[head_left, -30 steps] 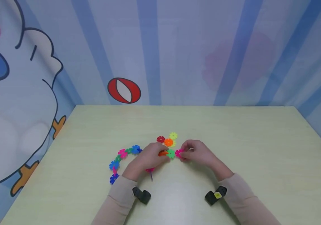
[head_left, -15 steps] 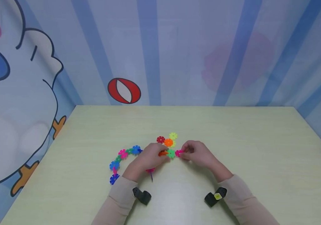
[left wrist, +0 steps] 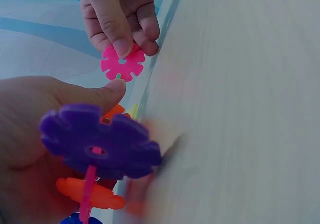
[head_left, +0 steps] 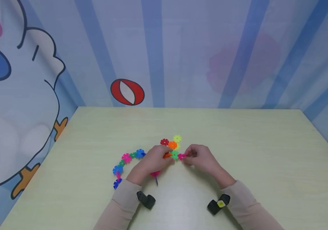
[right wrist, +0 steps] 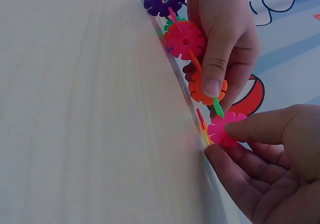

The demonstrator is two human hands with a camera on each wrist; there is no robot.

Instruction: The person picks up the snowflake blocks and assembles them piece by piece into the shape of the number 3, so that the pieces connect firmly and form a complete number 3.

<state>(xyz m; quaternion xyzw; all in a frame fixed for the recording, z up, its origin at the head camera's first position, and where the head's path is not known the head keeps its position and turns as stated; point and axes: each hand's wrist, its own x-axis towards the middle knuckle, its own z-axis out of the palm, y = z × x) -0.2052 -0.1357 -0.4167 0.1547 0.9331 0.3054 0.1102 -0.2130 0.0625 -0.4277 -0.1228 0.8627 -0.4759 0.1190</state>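
Observation:
My left hand [head_left: 155, 158] pinches an orange snowflake disc [right wrist: 199, 90] in a chain of interlocking plastic snowflake discs. A green snowflake disc [head_left: 174, 155] is slotted onto that orange one and juts out past my left thumb. Between right thumb and fingers, my right hand [head_left: 202, 158] pinches a pink snowflake disc [left wrist: 123, 64]. Its edge meets the green disc; how deep the slots engage cannot be made out. Close to the left wrist camera hangs a purple snowflake disc [left wrist: 100, 141], joined to a pink one seen edge-on. Part of the chain is hidden behind my left hand.
The chain curves left across the pale table [head_left: 253, 143], ending in a dark blue disc [head_left: 117, 183] by my left sleeve. Just beyond my hands lie loose discs: a dark red one [head_left: 164, 142], an orange one [head_left: 172, 145] and yellow ones [head_left: 177, 138]. A printed curtain backs the table.
My right hand has moved slightly left with the pink disc, narrowing the gap to the green disc, and the pink disc has turned a little. My left hand keeps its grip with barely any shift.

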